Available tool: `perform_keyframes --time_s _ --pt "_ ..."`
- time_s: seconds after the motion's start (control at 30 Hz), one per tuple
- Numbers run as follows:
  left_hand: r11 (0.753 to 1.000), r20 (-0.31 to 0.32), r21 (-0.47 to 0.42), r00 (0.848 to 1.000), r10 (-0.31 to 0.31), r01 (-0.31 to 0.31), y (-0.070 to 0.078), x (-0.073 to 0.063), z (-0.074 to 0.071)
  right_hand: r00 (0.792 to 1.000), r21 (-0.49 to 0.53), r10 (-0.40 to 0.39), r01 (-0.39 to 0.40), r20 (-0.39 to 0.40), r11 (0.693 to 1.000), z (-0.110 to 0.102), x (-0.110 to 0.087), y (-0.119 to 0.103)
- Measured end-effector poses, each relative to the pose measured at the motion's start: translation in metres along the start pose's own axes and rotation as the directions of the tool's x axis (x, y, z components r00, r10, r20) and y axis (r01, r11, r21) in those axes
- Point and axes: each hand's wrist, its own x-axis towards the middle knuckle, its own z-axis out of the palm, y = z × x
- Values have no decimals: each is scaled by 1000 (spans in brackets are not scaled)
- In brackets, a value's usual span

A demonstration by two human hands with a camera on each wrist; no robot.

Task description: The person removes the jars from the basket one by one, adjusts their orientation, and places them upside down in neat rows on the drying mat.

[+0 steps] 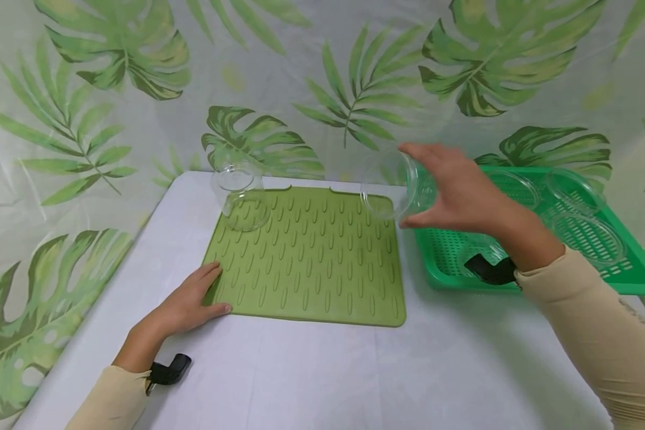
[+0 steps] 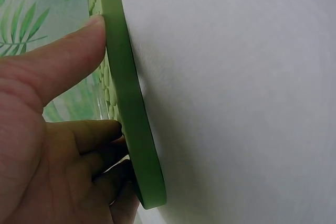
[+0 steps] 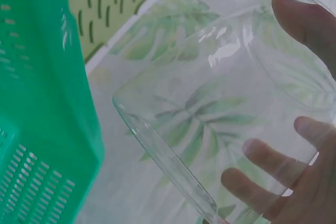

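Observation:
My right hand (image 1: 457, 191) grips a clear cup (image 1: 423, 191) that lies sideways in the air, between the mat and the basket. In the right wrist view the fingers and thumb lie around the transparent wall of this cup (image 3: 184, 93). A second clear cup (image 1: 242, 200) stands on the far left corner of the green ribbed mat (image 1: 306, 257), its narrower end up. At the mat's near left corner my left hand (image 1: 185, 304) rests with thumb and fingers spread along the edges. The left wrist view shows the thumb and fingertips touching the mat's rim (image 2: 126, 87).
A green perforated basket (image 1: 548, 285) stands on the right, with several clear cups (image 1: 588, 239) in it. White cloth (image 1: 312, 376) covers the table. A leaf-patterned sheet (image 1: 365, 71) hangs behind the table's far edge.

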Motion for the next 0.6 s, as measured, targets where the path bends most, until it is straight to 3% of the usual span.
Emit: perform_keyframes --time_s 0.17,0.6 --pt "1000 -3 -7 1000 4 -4 -1 -1 1 998 -22 22 -21 53 1000 3 1 -8" --pt "1000 2 -9 1000 3 -3 -1 0 0 999 -53 -7 9 39 999 8 6 -12"
